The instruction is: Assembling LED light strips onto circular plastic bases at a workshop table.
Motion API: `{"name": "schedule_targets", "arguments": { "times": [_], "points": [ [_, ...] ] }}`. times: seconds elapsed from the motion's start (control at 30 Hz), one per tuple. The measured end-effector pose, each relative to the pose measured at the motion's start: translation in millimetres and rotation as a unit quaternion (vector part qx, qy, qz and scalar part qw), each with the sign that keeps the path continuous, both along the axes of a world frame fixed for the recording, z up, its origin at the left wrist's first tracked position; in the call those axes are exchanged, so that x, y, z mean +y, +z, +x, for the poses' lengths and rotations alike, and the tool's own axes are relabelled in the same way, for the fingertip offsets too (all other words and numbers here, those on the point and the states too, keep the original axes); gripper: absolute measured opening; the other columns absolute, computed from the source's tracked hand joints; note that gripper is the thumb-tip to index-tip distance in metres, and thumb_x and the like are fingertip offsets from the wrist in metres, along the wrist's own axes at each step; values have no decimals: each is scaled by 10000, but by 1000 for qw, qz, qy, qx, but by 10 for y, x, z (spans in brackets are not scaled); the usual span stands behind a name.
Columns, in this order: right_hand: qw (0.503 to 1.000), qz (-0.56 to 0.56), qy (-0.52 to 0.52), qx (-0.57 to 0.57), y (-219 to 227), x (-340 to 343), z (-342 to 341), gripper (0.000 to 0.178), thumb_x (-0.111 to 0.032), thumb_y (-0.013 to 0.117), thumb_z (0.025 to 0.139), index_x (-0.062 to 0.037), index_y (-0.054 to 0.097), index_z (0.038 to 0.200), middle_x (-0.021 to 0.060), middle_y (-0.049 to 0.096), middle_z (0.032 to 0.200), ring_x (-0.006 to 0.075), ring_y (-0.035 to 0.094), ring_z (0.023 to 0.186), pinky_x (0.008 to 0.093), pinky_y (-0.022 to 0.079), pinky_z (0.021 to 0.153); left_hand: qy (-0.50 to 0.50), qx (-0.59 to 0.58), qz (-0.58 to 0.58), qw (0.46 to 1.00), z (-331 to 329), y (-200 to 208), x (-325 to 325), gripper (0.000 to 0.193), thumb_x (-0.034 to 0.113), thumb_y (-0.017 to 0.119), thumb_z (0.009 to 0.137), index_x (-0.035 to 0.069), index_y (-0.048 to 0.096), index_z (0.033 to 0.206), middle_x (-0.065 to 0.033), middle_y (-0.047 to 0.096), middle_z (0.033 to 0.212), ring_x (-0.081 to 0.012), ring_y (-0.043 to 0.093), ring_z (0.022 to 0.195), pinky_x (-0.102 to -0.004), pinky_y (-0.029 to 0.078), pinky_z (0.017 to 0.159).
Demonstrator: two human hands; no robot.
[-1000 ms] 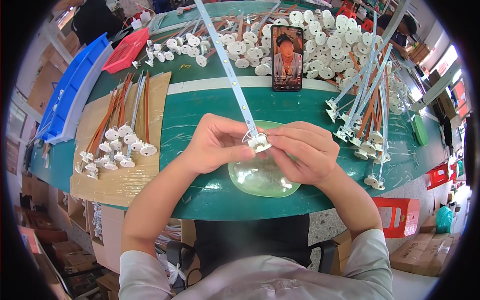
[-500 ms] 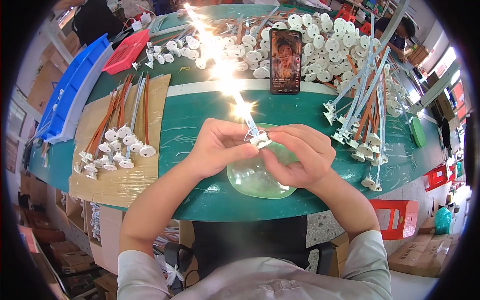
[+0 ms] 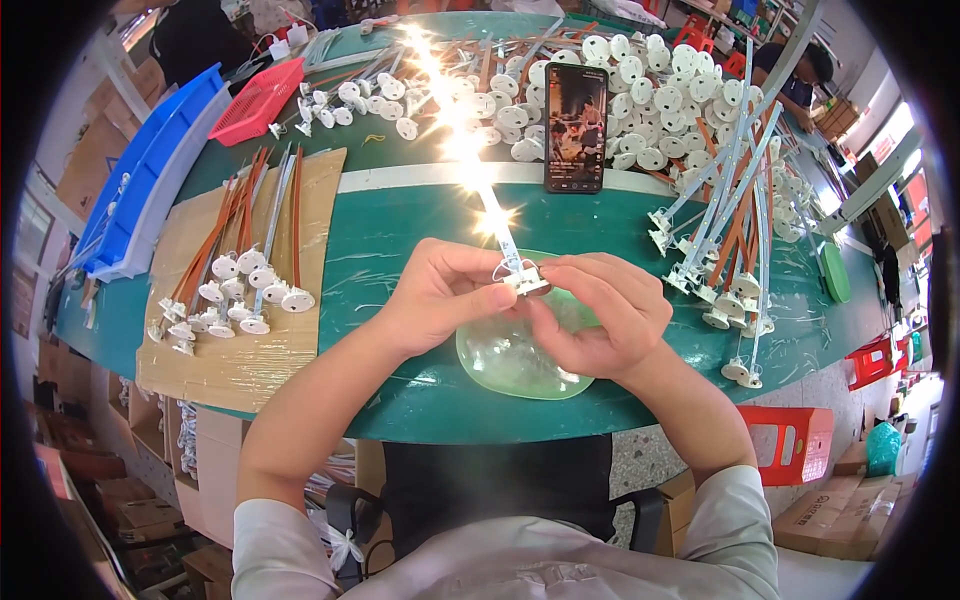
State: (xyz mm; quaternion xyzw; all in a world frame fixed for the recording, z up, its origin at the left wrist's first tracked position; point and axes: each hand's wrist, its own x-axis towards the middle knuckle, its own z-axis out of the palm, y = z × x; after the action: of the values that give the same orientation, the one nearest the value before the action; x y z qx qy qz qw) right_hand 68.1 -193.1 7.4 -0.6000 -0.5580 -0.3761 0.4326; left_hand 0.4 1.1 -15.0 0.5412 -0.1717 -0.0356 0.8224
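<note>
A narrow LED strip (image 3: 460, 145) glows brightly, reaching away from me above the green table. Its white plastic base (image 3: 527, 281) is pinched at the near end between my two hands, with thin wires looping beside it. My left hand (image 3: 440, 292) grips the base's left side between thumb and fingers. On the other side, my right hand (image 3: 612, 315) has thumb and fingertips closed on the base. Below the hands sits a translucent green dish (image 3: 520, 366), partly covered by them; its contents are hard to make out.
Several strips with white round bases (image 3: 222, 293) lie on a cardboard sheet (image 3: 240, 370) at left. A large heap (image 3: 680, 95) fills the back, behind an upright phone (image 3: 575, 130). More strips (image 3: 725, 230) lie at right. Blue (image 3: 150, 180) and red trays (image 3: 258, 102) stand far left.
The lit strip has tilted slightly to the right at its far end. Both hands keep nearly the same hold on the base. The phone's picture has changed.
</note>
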Motion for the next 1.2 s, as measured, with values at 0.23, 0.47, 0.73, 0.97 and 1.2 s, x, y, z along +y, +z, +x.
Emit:
{"name": "schedule_targets", "arguments": {
  "times": [0.23, 0.47, 0.73, 0.97, 1.2],
  "points": [
    [958, -67, 109, 257, 1, -137, 33, 252, 46, 709, 765, 29, 663, 1012, 186, 693, 996, 226, 699, 867, 297, 559, 699, -34, 10, 83, 996, -15, 122, 121, 397, 159, 740, 876, -56, 648, 1196, -140, 706, 1066, -190, 686, 922, -331, 566, 834],
    [862, -140, 209, 441, 23, -144, 85, 219, 48, 709, 806, -16, 688, 1014, 137, 601, 1229, 203, 625, 1056, 298, 531, 825, -52, -19, 102, 993, 26, 85, 166, 573, 21, 769, 811, -41, 541, 1333, -147, 664, 1193, -201, 647, 1080, -350, 574, 866],
    [936, -165, 153, 270, 77, -125, 61, 161, 37, 719, 778, -45, 687, 912, 170, 543, 1269, 287, 590, 1114, 390, 471, 966, -46, -34, 75, 996, 38, 109, 129, 728, -11, 765, 792, -34, 413, 1429, -165, 645, 1238, -214, 643, 1118, -363, 512, 970],
    [935, -180, 145, 268, 88, -144, 41, 124, 18, 689, 824, -43, 655, 925, 189, 503, 1310, 299, 527, 1203, 384, 443, 984, -105, -4, 55, 993, 37, 176, 157, 674, -116, 696, 804, 2, 444, 1417, -149, 634, 1242, -200, 643, 1108, -343, 543, 934],
    [935, -147, 154, 283, 57, -117, 63, 79, -21, 699, 826, -41, 652, 885, 157, 536, 1264, 278, 595, 1058, 384, 496, 891, -108, -4, 51, 993, 28, 165, 164, 678, -111, 702, 803, 0, 437, 1417, -146, 667, 1173, -195, 647, 1099, -346, 535, 945]
  ]
}}
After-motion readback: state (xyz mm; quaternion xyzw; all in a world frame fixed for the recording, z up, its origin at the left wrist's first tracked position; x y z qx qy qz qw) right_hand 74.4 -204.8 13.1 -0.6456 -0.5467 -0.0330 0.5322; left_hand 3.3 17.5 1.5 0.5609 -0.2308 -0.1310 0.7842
